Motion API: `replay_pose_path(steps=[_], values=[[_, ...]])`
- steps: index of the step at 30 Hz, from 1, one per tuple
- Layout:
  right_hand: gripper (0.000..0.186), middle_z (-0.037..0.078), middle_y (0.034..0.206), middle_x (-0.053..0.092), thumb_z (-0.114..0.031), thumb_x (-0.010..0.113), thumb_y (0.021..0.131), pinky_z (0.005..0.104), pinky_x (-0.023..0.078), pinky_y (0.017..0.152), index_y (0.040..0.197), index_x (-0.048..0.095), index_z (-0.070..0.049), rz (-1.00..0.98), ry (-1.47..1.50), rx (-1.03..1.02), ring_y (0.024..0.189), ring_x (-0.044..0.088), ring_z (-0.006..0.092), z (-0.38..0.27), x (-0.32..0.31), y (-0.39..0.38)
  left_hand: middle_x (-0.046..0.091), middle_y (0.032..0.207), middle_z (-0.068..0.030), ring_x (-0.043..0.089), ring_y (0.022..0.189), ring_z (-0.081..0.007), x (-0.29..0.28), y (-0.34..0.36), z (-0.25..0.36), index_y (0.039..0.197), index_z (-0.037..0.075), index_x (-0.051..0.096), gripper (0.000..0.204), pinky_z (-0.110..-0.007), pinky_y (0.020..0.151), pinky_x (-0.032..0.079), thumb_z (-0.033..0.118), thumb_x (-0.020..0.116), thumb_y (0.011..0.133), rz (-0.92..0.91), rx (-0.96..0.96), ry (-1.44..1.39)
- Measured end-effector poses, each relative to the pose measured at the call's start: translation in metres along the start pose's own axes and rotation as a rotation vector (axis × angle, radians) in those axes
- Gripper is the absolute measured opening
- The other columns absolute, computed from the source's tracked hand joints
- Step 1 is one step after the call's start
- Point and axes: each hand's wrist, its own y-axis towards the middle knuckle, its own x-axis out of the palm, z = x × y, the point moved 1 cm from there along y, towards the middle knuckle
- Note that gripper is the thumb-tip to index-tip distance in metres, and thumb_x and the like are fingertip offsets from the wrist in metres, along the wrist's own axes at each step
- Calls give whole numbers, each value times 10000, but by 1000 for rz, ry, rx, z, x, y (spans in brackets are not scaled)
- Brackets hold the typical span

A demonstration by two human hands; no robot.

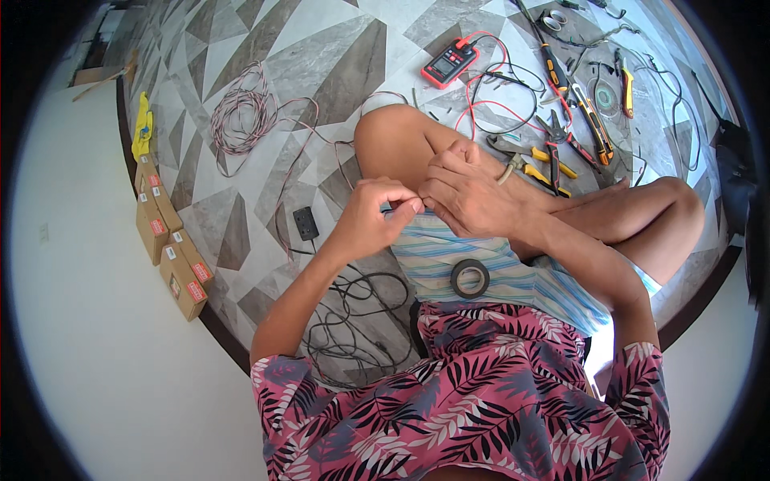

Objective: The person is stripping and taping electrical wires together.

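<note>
My left hand [375, 215] and my right hand [473, 192] meet above my lap, fingertips pinched together. Whatever lies between them is too small and covered to make out. A roll of black tape [455, 280] rests on the striped shorts just below my right hand. Left of my knee, a thin red-and-white twisted wire [298, 120] runs from a loose coil [241, 120] toward my leg. Beside my left forearm lies a black socket block [305, 223], its dark cord [353, 341] piled in loops on the floor.
Beyond my crossed legs lie a red multimeter [449, 62] with leads, yellow-handled pliers [545, 152], red-and-black wire cutters [555, 132], a yellow-and-black utility knife [592, 124] and a screwdriver [552, 68]. Several cardboard boxes [183, 280] line the left wall, near a yellow item [142, 128].
</note>
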Motion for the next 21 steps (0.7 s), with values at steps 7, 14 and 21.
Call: replay_pose_path(steps=[7, 14, 21], values=[[195, 75, 910, 655, -97, 734, 887, 442, 345, 941, 1071, 673, -75, -191, 600, 416, 975, 577, 250, 4, -7, 3, 653, 812, 3, 577, 846, -206, 11, -8, 8, 886, 111, 711, 103, -450, 885, 336, 180, 658, 940, 253, 254, 447], [221, 31, 908, 645, -110, 780, 842, 428, 371, 882, 1046, 696, -85, 125, 115, 17, 960, 580, 236, -2, -11, 1, 731, 944, -18, 598, 882, -188, 1, -7, 2, 959, 73, 746, 204, -411, 1003, 345, 229, 625, 1013, 6, -24, -11], [175, 62, 973, 624, -125, 758, 861, 445, 343, 916, 1014, 684, -83, 75, -14, -27, 995, 572, 249, -3, -2, -3, 642, 813, 11, 604, 849, -175, 8, -6, 4, 910, 106, 725, 65, -427, 884, 352, 165, 724, 883, 146, 185, 245]])
